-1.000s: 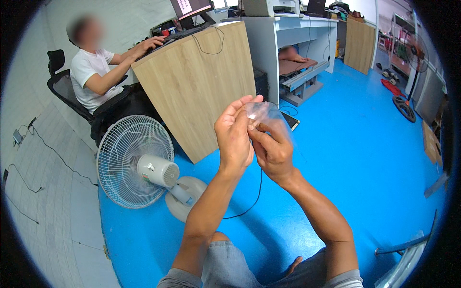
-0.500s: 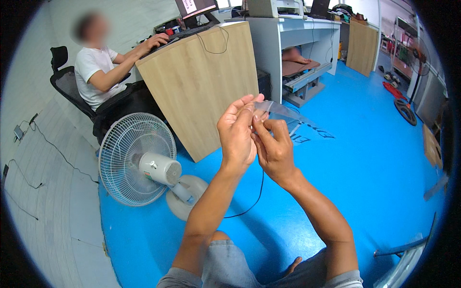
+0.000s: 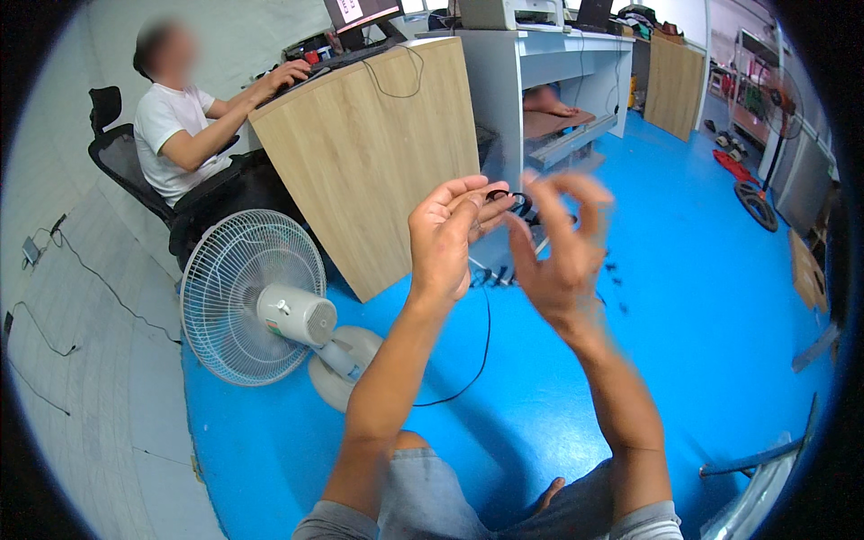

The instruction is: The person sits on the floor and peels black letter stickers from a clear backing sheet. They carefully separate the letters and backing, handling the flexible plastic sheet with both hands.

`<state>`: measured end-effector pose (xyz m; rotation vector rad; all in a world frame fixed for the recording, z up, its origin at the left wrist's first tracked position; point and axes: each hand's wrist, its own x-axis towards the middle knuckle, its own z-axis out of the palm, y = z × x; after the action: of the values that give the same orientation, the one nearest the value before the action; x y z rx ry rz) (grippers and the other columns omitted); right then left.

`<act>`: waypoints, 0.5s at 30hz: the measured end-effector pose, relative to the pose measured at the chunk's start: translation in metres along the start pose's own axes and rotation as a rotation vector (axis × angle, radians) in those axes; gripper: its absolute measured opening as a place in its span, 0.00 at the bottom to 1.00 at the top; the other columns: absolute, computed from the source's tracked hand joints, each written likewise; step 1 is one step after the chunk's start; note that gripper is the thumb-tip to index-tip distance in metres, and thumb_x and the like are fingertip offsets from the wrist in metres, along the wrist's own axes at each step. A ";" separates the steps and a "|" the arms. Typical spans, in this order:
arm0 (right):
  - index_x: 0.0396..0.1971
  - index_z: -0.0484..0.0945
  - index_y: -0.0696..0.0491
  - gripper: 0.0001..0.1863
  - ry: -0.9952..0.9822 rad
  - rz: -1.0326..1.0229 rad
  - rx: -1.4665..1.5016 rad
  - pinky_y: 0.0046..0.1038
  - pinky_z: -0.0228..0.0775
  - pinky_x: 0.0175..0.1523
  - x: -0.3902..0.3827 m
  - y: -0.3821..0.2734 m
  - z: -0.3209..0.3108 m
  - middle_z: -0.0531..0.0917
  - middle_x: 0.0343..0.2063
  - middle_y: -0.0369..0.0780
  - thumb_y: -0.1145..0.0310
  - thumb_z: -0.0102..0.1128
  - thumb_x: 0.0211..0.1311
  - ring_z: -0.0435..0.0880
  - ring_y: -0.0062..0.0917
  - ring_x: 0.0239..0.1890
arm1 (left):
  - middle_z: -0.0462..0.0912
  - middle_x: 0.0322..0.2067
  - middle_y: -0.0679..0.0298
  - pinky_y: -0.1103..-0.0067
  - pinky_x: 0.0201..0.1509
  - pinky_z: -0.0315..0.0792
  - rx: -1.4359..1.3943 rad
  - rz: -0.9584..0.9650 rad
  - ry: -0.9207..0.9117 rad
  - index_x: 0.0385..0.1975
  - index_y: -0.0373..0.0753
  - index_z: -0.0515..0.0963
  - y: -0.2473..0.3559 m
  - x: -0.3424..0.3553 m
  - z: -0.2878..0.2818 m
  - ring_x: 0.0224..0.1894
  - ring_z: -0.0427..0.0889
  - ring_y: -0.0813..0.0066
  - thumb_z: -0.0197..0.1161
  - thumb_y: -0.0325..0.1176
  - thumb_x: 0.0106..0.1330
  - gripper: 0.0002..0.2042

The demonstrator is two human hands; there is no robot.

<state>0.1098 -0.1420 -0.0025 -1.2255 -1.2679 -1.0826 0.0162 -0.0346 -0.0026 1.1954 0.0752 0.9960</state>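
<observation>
My left hand (image 3: 441,238) is raised in the middle, thumb and fingers closed on a clear plastic film (image 3: 493,275) with black lettering, which spreads out to the right and downward. My right hand (image 3: 562,247), blurred by motion, is just right of it with fingers curved and apart, over or beside the film; I see nothing gripped in it. The film's exact outline is hard to make out.
A seated person (image 3: 180,139) types at a wooden desk (image 3: 360,171). A white fan (image 3: 297,315) stands left of my knees. A grey-white desk (image 3: 576,49) has a bare foot beneath it. A standing fan (image 3: 783,117) and red item (image 3: 733,166) are right, on blue floor.
My right hand has left its pinch beside my left hand, moving right and up as its fingers spread. The film's lettering has shifted and shows in more places; my left hand stays closed.
</observation>
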 end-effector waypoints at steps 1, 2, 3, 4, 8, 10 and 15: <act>0.56 0.74 0.54 0.35 -0.021 -0.009 -0.167 0.38 0.71 0.53 0.012 0.003 -0.010 0.76 0.49 0.47 0.73 0.75 0.43 0.74 0.40 0.54 | 0.82 0.45 0.44 0.69 0.53 0.80 0.012 -0.012 -0.038 0.48 0.24 0.71 0.001 0.000 -0.001 0.48 0.85 0.58 0.50 0.24 0.72 0.11; 0.60 0.71 0.55 0.39 -0.032 0.018 -0.256 0.38 0.71 0.56 0.017 0.010 -0.013 0.74 0.52 0.48 0.70 0.77 0.42 0.73 0.39 0.58 | 0.82 0.45 0.44 0.70 0.52 0.81 0.026 -0.023 -0.075 0.48 0.24 0.71 0.002 0.000 -0.003 0.47 0.86 0.58 0.50 0.24 0.72 0.11; 0.63 0.68 0.55 0.44 -0.044 0.042 -0.349 0.37 0.71 0.58 0.022 0.016 -0.018 0.73 0.56 0.49 0.68 0.79 0.42 0.71 0.39 0.62 | 0.83 0.45 0.44 0.70 0.51 0.81 0.039 -0.034 -0.116 0.48 0.24 0.72 0.004 0.001 -0.005 0.46 0.86 0.58 0.50 0.24 0.72 0.11; 0.65 0.65 0.55 0.47 -0.044 0.103 -0.371 0.38 0.70 0.60 0.022 0.028 -0.021 0.72 0.57 0.49 0.66 0.79 0.41 0.71 0.39 0.63 | 0.83 0.45 0.44 0.69 0.50 0.82 0.047 -0.040 -0.160 0.48 0.25 0.72 0.003 0.002 -0.005 0.46 0.86 0.58 0.51 0.25 0.71 0.11; 0.56 0.73 0.60 0.39 -0.157 0.457 -0.191 0.35 0.73 0.52 0.013 0.069 -0.032 0.80 0.44 0.46 0.63 0.80 0.43 0.80 0.34 0.46 | 0.83 0.44 0.42 0.68 0.48 0.83 0.062 -0.048 -0.298 0.48 0.27 0.74 0.002 0.003 -0.008 0.43 0.87 0.56 0.54 0.25 0.70 0.11; 0.46 0.79 0.60 0.28 -0.373 0.786 0.191 0.29 0.74 0.43 0.012 0.081 -0.042 0.81 0.34 0.42 0.64 0.79 0.46 0.80 0.27 0.37 | 0.83 0.44 0.42 0.68 0.47 0.84 0.062 -0.047 -0.347 0.48 0.27 0.74 0.002 0.002 -0.010 0.43 0.87 0.56 0.54 0.25 0.70 0.11; 0.24 0.81 0.57 0.11 -0.443 0.937 0.580 0.21 0.65 0.29 0.004 0.098 -0.049 0.77 0.18 0.33 0.66 0.73 0.53 0.73 0.17 0.22 | 0.84 0.43 0.44 0.69 0.44 0.84 0.135 -0.157 -0.445 0.45 0.27 0.77 0.006 0.002 -0.007 0.42 0.87 0.57 0.56 0.25 0.70 0.10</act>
<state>0.2118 -0.1828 0.0002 -1.3827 -1.0022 0.2334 0.0100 -0.0278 0.0000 1.4870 -0.1167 0.5787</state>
